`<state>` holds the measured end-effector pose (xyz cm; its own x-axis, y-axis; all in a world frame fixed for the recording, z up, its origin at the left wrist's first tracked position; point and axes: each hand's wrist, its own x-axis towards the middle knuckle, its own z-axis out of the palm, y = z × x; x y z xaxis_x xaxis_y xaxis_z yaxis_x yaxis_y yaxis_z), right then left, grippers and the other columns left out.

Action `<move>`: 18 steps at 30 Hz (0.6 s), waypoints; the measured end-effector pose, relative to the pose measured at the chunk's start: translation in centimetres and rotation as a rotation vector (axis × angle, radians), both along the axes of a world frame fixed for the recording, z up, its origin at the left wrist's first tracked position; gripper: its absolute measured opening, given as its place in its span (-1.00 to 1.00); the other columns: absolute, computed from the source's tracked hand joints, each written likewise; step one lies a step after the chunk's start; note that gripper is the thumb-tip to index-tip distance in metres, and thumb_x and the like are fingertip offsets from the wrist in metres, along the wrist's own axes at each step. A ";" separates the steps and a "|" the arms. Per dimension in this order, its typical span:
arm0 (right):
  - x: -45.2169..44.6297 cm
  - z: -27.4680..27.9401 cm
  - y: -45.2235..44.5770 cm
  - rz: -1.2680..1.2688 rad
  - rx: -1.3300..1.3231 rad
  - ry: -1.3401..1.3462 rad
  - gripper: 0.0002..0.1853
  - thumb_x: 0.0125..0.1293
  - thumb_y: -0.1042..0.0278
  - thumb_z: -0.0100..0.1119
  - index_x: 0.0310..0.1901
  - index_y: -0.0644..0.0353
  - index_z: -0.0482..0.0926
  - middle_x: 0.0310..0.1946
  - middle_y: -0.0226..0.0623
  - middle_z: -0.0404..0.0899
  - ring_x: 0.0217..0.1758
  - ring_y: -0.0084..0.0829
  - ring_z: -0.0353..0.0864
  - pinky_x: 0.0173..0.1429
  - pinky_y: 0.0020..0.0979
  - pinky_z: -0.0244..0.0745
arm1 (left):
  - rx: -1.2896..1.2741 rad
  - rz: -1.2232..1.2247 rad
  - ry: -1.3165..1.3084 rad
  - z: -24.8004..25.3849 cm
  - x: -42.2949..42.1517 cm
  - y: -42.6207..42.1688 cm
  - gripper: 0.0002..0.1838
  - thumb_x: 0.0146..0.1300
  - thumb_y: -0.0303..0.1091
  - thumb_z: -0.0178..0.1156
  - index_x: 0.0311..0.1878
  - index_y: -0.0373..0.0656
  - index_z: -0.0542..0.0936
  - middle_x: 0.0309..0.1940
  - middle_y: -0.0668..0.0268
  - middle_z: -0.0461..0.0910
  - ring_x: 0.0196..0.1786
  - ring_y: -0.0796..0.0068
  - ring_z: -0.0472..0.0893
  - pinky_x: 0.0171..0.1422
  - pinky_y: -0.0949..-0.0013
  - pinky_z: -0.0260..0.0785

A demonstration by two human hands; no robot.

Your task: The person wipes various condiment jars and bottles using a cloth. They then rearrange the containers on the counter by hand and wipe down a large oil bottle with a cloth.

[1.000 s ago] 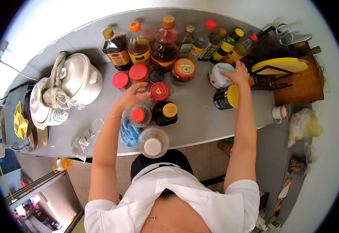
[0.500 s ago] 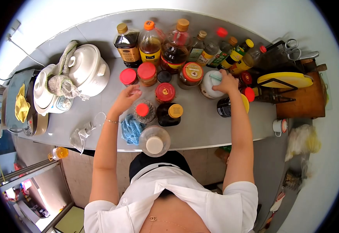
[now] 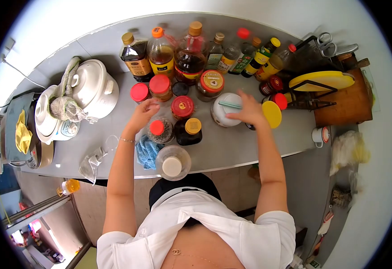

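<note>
My right hand (image 3: 253,112) is at the right side of a white-lidded jar (image 3: 221,117) with a pale green handle on its lid. Its fingers are spread, and the thumb overlaps the lid's edge. A yellow-lidded jar (image 3: 272,114) stands just right of that wrist, partly hidden by it. My left hand (image 3: 143,114) hovers with parted, slightly bent fingers and nothing in them. Close to it are a red-lidded jar (image 3: 139,92), another red-lidded jar (image 3: 160,88) and a red-capped jar of dark grains (image 3: 160,131).
Several sauce bottles (image 3: 190,58) line the back. A dark bottle (image 3: 188,132), a blue cloth (image 3: 147,153) and a clear container (image 3: 173,163) are near the front edge. White pots (image 3: 95,85) stand at left, a rack with yellow boards (image 3: 321,81) at right.
The white-lidded jar has come nearer to me and leftward, with my right hand following. My left hand stays by the red-lidded jars. The whole view has shifted slightly.
</note>
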<state>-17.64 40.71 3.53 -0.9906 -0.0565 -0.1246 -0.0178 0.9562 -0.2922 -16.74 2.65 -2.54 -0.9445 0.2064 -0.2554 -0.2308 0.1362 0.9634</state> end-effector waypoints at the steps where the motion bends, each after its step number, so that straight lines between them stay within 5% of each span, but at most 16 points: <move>1: 0.0 0.1 1.2 -0.013 -0.064 0.033 0.02 -0.32 -0.12 0.42 0.26 0.06 0.23 0.09 -0.01 0.36 0.17 -0.09 0.35 0.21 -0.20 0.25 | 0.011 -0.007 -0.001 -0.1 0.0 0.0 -0.63 0.21 -0.31 0.17 0.05 -0.24 0.45 -0.18 0.36 0.51 -0.11 0.60 0.46 0.02 0.49 0.31; 3: 0.0 1.1 5.3 -0.105 -0.126 0.174 -0.01 -0.27 -0.12 0.40 0.26 0.10 0.23 0.16 -0.06 0.32 0.23 -0.14 0.31 0.26 -0.24 0.22 | 0.009 -0.005 -0.017 -0.3 0.0 -0.1 -0.63 0.21 -0.31 0.17 0.06 -0.24 0.45 -0.18 0.37 0.51 -0.10 0.61 0.46 0.02 0.50 0.31; 9: 2.0 2.1 10.0 -0.319 0.027 -0.066 -0.02 -0.26 -0.03 0.44 0.23 0.22 0.25 0.18 0.03 0.29 0.23 -0.11 0.31 0.26 -0.27 0.23 | -0.065 -0.026 0.019 -0.2 0.0 -0.3 -0.59 0.26 -0.30 0.09 0.14 -0.24 0.37 -0.11 0.32 0.51 -0.11 0.54 0.51 0.01 0.48 0.31; 18: 2.5 -0.2 8.7 -0.284 0.066 0.016 0.05 -0.38 0.02 0.46 0.28 0.02 0.20 0.10 0.01 0.28 0.18 -0.03 0.29 0.21 -0.21 0.26 | -0.012 0.044 -0.018 -0.8 0.4 -0.3 -0.59 0.22 -0.29 0.15 0.09 -0.30 0.41 -0.13 0.29 0.52 -0.12 0.54 0.50 0.03 0.46 0.33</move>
